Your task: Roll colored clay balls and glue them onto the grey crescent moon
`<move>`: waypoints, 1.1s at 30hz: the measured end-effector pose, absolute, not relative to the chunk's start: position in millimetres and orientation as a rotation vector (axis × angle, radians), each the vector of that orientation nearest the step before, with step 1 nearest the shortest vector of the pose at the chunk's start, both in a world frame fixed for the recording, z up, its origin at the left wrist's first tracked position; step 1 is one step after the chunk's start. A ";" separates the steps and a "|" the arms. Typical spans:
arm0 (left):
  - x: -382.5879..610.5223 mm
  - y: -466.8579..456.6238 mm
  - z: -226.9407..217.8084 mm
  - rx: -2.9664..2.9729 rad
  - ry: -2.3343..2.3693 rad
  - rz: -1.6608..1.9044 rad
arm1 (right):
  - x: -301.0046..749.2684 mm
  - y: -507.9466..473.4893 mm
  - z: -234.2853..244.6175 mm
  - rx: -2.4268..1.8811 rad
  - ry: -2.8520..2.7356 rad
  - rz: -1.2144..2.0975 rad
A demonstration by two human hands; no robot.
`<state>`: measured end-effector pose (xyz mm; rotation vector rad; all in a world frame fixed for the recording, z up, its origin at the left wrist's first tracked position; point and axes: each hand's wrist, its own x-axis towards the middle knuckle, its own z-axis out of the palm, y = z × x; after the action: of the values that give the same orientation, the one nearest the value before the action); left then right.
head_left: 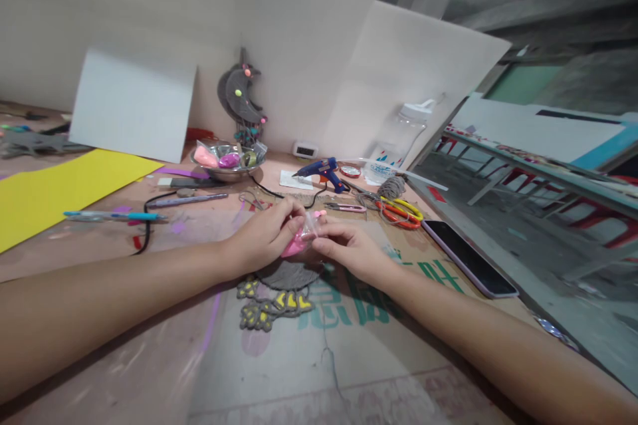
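A small clear plastic bag with soft pink material [295,245] in it is held between my two hands. My left hand [264,232] pinches the bag's left side, and the fingers of my right hand [351,247] close on its right edge. Directly below lies a round grey yarn-like piece [289,275], partly hidden by the bag and my hands. Toward me from it are grey-outlined shapes filled with yellow [274,305]. Small pink balls [320,213] show just beyond my fingers.
A metal bowl [230,171] holds several coloured bags. Behind my hands lie a blue glue gun [319,171], a pink cutter [347,208] and scissors [399,213]. A phone [468,257] is at the right table edge, near a clear bottle [399,139]. Pens [117,216] and yellow sheet [60,185] lie left.
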<state>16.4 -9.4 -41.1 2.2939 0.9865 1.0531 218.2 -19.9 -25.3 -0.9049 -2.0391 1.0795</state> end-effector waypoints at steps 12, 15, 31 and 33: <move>16.7 -11.7 -40.9 2.289 0.982 0.957 | 217.6 -30.6 -18.1 -0.820 -2.454 0.726; 17.2 -11.5 -40.3 2.278 0.963 0.996 | 215.4 -28.9 -20.9 -0.894 -2.265 0.784; 16.0 -3.7 -45.2 2.260 1.015 1.097 | 218.6 -24.2 -20.7 -0.997 -1.733 1.038; 15.9 -3.4 -45.7 2.258 1.016 1.092 | 217.8 -24.5 -21.1 -1.012 -1.720 1.070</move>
<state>15.9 -3.4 -45.7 2.2583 1.0161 1.0917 217.8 -24.5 -21.1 -1.0121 -1.7204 1.0698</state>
